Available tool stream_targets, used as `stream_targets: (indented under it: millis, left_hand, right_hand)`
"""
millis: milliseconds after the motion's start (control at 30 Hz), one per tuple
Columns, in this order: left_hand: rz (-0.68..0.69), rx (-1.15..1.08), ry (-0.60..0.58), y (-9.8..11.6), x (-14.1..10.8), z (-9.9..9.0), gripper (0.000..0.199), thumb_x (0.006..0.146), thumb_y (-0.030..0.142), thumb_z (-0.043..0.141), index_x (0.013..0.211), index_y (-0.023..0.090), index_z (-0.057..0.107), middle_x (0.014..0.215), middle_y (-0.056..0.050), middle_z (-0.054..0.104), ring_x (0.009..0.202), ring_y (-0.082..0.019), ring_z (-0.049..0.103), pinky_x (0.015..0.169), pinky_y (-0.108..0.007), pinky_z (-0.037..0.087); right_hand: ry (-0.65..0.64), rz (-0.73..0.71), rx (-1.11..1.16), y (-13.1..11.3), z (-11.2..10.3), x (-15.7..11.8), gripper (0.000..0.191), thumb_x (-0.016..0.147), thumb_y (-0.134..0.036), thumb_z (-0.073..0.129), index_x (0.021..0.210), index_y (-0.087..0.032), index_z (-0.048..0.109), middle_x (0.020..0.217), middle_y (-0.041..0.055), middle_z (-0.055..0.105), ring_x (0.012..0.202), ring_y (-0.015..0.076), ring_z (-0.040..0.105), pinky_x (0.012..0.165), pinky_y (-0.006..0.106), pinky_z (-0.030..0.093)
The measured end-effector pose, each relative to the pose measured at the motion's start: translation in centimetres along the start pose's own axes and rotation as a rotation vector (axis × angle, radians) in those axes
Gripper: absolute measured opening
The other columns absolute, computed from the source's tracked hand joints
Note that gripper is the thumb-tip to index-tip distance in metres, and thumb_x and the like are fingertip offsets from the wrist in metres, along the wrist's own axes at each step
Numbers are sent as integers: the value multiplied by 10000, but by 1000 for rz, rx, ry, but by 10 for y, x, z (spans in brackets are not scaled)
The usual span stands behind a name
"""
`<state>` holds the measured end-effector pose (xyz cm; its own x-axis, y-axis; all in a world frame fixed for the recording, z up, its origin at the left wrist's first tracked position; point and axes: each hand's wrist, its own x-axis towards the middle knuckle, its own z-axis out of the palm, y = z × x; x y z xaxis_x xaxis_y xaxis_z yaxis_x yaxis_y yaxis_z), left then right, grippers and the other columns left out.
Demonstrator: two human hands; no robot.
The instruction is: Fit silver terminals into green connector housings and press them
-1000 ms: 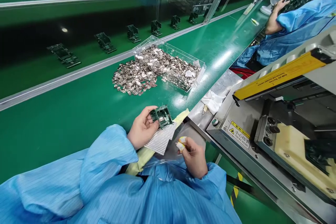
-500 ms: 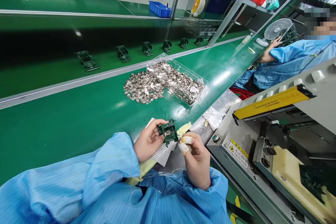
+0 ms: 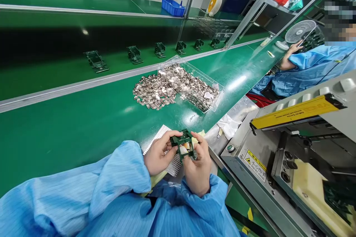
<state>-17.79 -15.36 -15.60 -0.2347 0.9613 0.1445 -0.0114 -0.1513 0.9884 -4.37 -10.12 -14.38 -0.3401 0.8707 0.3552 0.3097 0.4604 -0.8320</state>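
Note:
A small dark green circuit-board fixture [image 3: 183,143] is held in front of me between my left hand [image 3: 160,153] and my right hand [image 3: 198,166]. Fingers of both hands press on its edges. White and yellow finger cots on my right hand show through its opening. Under the hands lies a silver dimpled sheet [image 3: 157,141], partly hidden by them. Farther up the green bench, a clear acrylic box [image 3: 194,81] holds many small metal pieces, and a loose pile of the same pieces [image 3: 154,91] spreads beside it.
Several green fixtures [image 3: 134,54] stand in a row beyond a metal rail [image 3: 83,83]. At right stands a grey machine [image 3: 247,159] with a yellow strip [image 3: 294,113]. A co-worker in a blue gown [image 3: 314,61] sits farther along, near a fan [image 3: 300,31].
My right hand has moved left from beside the fixture and now grips it too. The fixture has shifted slightly right and down, and the view has tilted a little.

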Motion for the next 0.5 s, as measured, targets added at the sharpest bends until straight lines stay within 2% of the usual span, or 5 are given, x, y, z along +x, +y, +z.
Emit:
stream_targets:
  millis: [67, 167, 300, 400, 500]
  left_hand:
    - [-5, 28, -9, 1, -1, 0, 275, 889, 216, 548, 1163, 209, 528, 888, -24, 648, 664, -119, 611, 663, -232, 518]
    - [-19, 6, -32, 0, -2, 0, 282, 897, 242, 551, 1176, 205, 530, 884, -33, 649, 730, -139, 629, 676, -236, 512]
    - [-92, -149, -30, -2, -2, 2, 330, 883, 294, 601, 1188, 198, 518, 958, -64, 670, 838, -159, 652, 748, -254, 523]
    - [-171, -220, 7, -1, 1, 3, 417, 810, 313, 694, 1170, 193, 519, 973, -68, 679, 884, -172, 668, 784, -264, 529]
    - [-207, -220, 23, 4, 3, 3, 477, 768, 321, 731, 1173, 191, 513, 967, -68, 685, 880, -179, 677, 800, -283, 540]
  right_hand:
    - [-34, 102, 69, 1, -1, 1, 46, 787, -256, 654, 806, -217, 640, 1167, 103, 611, 1055, 259, 595, 917, 421, 489]
    - [-63, 226, 208, 1, -3, 2, 131, 750, -308, 717, 796, -207, 648, 1139, 103, 630, 992, 249, 629, 842, 380, 532]
    - [-65, 296, 411, 3, -10, -1, 248, 809, -318, 675, 1031, -209, 670, 1192, 113, 641, 967, 229, 657, 804, 356, 559]
    - [-90, 264, 467, 7, -22, -6, 309, 846, -283, 641, 1150, -224, 642, 1216, 103, 656, 1044, 240, 647, 809, 347, 560]
    - [-168, 148, 432, 8, -36, -9, 467, 853, -250, 642, 1313, -257, 561, 1327, 90, 599, 1185, 254, 580, 913, 369, 522]
